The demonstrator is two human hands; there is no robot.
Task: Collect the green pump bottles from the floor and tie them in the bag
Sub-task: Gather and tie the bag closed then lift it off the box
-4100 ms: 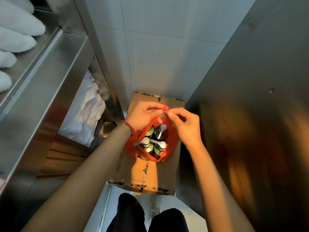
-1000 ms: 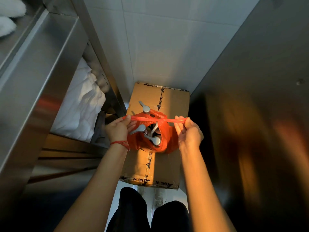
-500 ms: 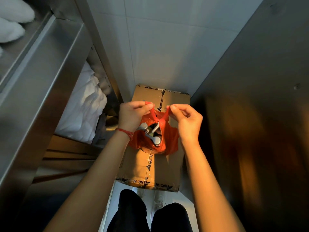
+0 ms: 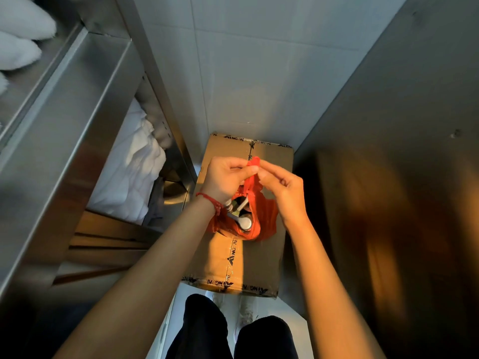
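Observation:
A red plastic bag [image 4: 264, 218] stands on a taped cardboard box [image 4: 261, 257]. Silver pump heads of the bottles [image 4: 242, 216] poke out of its half-gathered mouth; the green bodies are mostly hidden inside. My left hand [image 4: 225, 177] pinches the bag's handles [image 4: 252, 164] above the mouth. My right hand [image 4: 282, 187] meets it from the right, thumb and forefinger closed on the same red strip, other fingers spread.
A steel shelf unit [image 4: 77, 104] fills the left, with white linen [image 4: 132, 172] on a lower level and white pillows [image 4: 18, 42] on top. A steel wall [image 4: 401, 151] closes the right. My legs [image 4: 233, 332] stand just before the box.
A second ago my hands pulled the handles apart sideways into a taut line. They have since come together above the bag and now hold the handles bunched at one point.

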